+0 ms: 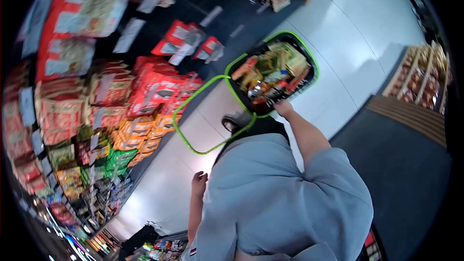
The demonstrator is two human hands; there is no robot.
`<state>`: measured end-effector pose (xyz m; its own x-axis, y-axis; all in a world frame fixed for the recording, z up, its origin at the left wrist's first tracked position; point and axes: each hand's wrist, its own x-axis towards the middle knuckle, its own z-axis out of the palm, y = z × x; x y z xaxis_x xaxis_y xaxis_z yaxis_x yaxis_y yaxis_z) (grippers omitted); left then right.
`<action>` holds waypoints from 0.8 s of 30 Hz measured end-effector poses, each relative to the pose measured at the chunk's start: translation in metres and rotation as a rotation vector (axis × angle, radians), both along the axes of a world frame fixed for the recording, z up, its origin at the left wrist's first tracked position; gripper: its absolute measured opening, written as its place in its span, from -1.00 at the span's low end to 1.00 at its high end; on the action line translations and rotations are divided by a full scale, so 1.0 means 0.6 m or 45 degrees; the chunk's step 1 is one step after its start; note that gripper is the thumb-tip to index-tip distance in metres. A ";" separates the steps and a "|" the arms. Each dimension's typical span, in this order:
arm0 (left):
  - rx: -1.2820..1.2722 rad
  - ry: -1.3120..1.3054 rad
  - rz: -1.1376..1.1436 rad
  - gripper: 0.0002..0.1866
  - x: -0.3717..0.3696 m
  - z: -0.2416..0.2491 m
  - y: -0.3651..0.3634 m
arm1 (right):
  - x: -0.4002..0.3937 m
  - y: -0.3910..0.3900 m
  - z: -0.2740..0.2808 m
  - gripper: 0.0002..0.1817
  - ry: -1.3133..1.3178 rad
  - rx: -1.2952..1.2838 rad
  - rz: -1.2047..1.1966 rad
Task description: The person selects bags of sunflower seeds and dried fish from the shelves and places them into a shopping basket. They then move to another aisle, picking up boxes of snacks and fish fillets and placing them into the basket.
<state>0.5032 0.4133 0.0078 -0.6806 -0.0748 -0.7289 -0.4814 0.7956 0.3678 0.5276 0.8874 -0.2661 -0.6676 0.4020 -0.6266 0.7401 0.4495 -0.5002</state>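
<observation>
A black shopping basket (313, 57) with a bright green rim is in front of my body, filled with several packaged goods (270, 75). My right hand (283, 108) is closed at the near edge of the basket, and its fingertips are partly hidden there. The basket's green loop handle (175, 123) is swung out to the left, over the floor and in front of my shoe (231, 123). Down at my left side hangs my left hand (199, 180), holding nothing, with its fingers loosely bent and apart.
Shelves along the left carry red snack bags (154, 89), orange packets (137, 133) and green packets (118, 160). On the right stands a dark display stand (391, 150) by trays of packaged food (418, 77). Another person in dark clothes (140, 239) is at the lower left.
</observation>
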 end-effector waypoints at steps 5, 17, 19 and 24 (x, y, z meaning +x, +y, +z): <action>-0.062 0.026 0.098 -0.50 0.007 -0.064 -0.054 | 0.019 0.018 0.073 -0.57 -0.021 0.043 0.270; 0.125 -0.057 0.425 -0.47 0.000 -0.151 -0.150 | -0.189 -0.049 0.255 -0.85 0.055 -0.737 -0.326; 0.128 -0.038 0.436 -0.47 0.000 -0.163 -0.161 | -0.256 -0.085 0.362 -0.78 0.350 -0.716 0.097; 0.180 -0.068 0.502 -0.47 0.006 -0.190 -0.194 | -0.430 -0.247 0.673 -0.72 0.782 -0.904 0.584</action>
<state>0.5070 0.2970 -0.1063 -0.5809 -0.2189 -0.7840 -0.7603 0.4900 0.4266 0.2693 0.7395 0.1379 -0.9468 -0.2984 -0.1208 0.1018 0.0786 -0.9917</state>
